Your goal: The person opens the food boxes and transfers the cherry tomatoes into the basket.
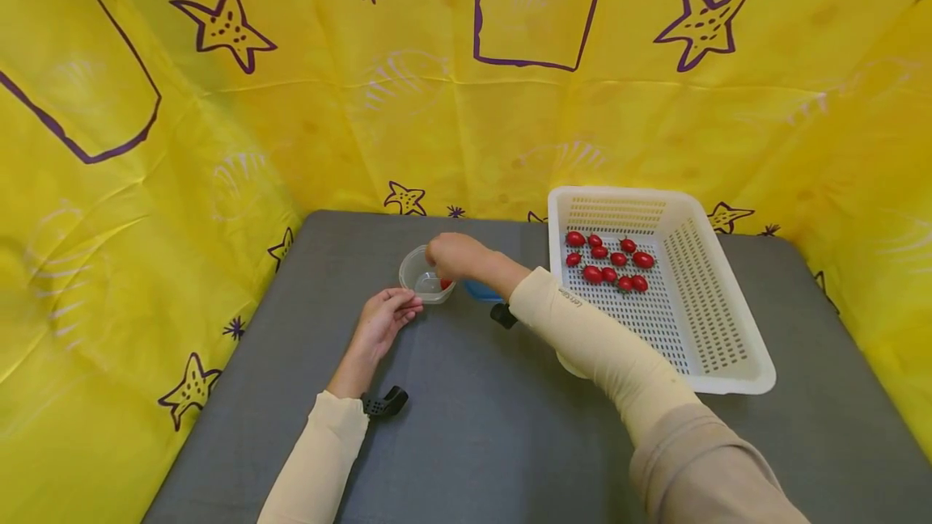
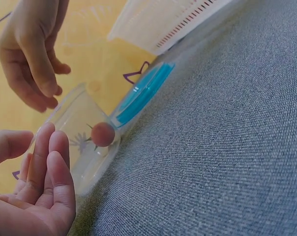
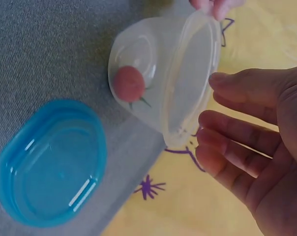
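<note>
A clear plastic container [image 1: 426, 285] stands on the grey table with one cherry tomato [image 3: 129, 83] lying inside at its bottom. Over its mouth hangs my right hand [image 1: 457, 255], the fingers loosely bent and apart, nothing between them in the right wrist view. My left hand [image 2: 38, 182] is at the near left side of the container, fingertips right at the rim, thumb spread from the fingers. The blue lid [image 3: 52, 164] lies on the table just right of the container, partly hidden by my right forearm in the head view.
A white slotted basket [image 1: 735, 306] stands to the right, with several cherry tomatoes [image 1: 593, 274] on its floor toward the left. Yellow patterned cloth [image 1: 408, 128] hangs behind the table and along both sides. My right forearm crosses in front of the basket's left edge.
</note>
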Motion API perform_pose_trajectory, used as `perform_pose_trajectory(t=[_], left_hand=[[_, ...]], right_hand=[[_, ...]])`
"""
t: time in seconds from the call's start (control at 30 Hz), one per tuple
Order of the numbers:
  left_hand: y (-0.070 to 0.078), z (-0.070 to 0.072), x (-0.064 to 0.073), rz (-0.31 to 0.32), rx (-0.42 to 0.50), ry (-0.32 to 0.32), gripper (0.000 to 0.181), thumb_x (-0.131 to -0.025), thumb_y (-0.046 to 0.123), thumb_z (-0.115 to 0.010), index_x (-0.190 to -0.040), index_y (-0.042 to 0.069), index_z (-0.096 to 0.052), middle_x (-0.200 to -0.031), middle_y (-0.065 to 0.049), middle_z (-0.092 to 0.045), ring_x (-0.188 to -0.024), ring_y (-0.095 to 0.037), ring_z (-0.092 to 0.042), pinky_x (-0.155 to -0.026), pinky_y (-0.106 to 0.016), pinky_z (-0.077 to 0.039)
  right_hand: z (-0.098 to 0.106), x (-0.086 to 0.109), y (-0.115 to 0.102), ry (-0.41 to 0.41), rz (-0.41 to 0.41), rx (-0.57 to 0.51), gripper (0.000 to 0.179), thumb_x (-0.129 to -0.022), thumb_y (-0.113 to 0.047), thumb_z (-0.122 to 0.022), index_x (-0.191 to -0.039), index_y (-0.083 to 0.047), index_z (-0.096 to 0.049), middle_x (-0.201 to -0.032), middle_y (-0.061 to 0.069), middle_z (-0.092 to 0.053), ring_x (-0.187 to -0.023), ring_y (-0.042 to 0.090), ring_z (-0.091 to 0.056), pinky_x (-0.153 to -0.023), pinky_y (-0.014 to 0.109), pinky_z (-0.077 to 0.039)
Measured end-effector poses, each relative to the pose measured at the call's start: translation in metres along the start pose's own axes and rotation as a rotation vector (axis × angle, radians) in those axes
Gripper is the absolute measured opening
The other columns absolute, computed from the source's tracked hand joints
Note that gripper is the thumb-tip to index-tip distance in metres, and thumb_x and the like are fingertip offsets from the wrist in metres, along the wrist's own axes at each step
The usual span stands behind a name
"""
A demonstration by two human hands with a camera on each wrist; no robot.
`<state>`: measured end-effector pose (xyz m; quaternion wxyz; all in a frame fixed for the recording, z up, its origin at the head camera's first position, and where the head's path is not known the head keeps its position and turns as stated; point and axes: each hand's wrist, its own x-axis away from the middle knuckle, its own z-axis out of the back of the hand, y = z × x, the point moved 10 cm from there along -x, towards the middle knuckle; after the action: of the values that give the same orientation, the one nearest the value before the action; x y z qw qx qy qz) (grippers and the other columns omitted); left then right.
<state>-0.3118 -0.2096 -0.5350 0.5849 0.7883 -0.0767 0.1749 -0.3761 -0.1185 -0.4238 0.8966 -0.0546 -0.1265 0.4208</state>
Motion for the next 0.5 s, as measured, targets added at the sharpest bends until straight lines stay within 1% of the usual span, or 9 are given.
perform_pose_trajectory(t=[0.13,0.23,0.3,0.37,0.5], left_hand=[[0.0,0.001,0.001,0.0,-0.01,0.004,0.006,-0.1,0.007,-0.05,-0.096,0.008,-0.053,-0.072,0.005,-0.07,-0.07,-0.007,-0.068,-0.071,-0.02,-0.053],[0.0,0.001,0.001,-0.002,-0.011,0.0,0.006,-0.1,0.008,-0.05,-0.095,0.008,-0.053,-0.073,0.006,-0.07,-0.071,-0.007,-0.069,-0.072,-0.02,-0.053],[0.0,0.001,0.0,-0.005,-0.002,0.005,0.007,-0.1,0.007,-0.05,-0.095,0.008,-0.053,-0.073,0.005,-0.07,-0.07,-0.008,-0.069,-0.071,-0.02,-0.053],[0.0,0.001,0.0,-0.007,0.0,0.001,0.007,-0.1,0.007,-0.05,-0.095,0.008,-0.053,-0.073,0.005,-0.07,-0.071,-0.008,-0.069,-0.07,-0.02,-0.053],[-0.001,0.0,-0.001,-0.006,0.006,-0.003,0.006,-0.1,0.007,-0.05,-0.095,0.008,-0.053,-0.073,0.005,-0.07,-0.07,-0.007,-0.069,-0.069,-0.019,-0.053]], right_hand=[[-0.006,-0.003,-0.002,-0.003,-0.009,0.013,0.021,-0.088,-0.005,-0.064,-0.107,-0.004,-0.072,-0.106,0.008,-0.071,-0.095,0.023,-0.064,-0.089,0.035,-0.052],[-0.011,-0.006,-0.005,-0.01,-0.009,0.054,0.014,-0.088,-0.005,-0.064,-0.099,-0.007,-0.072,-0.098,0.007,-0.071,-0.084,0.021,-0.058,-0.078,0.032,-0.05],[-0.015,-0.009,-0.008,-0.015,-0.005,0.085,0.01,-0.09,-0.006,-0.063,-0.096,-0.008,-0.071,-0.095,0.007,-0.071,-0.08,0.02,-0.055,-0.073,0.031,-0.047],[-0.021,-0.012,-0.009,-0.023,-0.006,0.126,0.01,-0.092,-0.009,-0.061,-0.096,-0.009,-0.07,-0.096,0.007,-0.07,-0.08,0.019,-0.055,-0.072,0.031,-0.045],[-0.029,-0.016,-0.008,-0.044,-0.036,0.18,0.014,-0.095,-0.016,-0.059,-0.104,-0.011,-0.068,-0.106,0.005,-0.069,-0.089,0.019,-0.059,-0.077,0.031,-0.048]])
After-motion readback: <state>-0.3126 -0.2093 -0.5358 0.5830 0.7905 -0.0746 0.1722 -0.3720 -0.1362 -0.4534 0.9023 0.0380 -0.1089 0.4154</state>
